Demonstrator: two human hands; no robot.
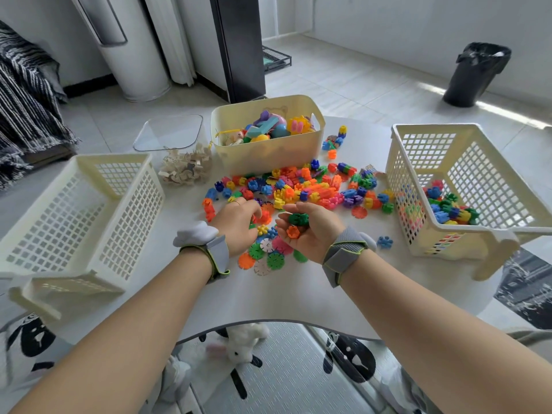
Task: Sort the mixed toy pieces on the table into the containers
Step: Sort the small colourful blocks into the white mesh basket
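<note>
My right hand (307, 228) lies palm up, cupped around 1 green block (298, 219) and 1 orange block (293, 232); my left hand (236, 220), palm down, pinches a red block (264, 218) on the table (298, 297).

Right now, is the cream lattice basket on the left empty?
Empty: the cream lattice basket shows only bare mesh inside.

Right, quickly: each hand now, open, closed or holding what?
Left hand: fingertips on a red piece in the pile; grip cannot be told.
Right hand: cupped palm up, holding a green piece and an orange piece.
</note>
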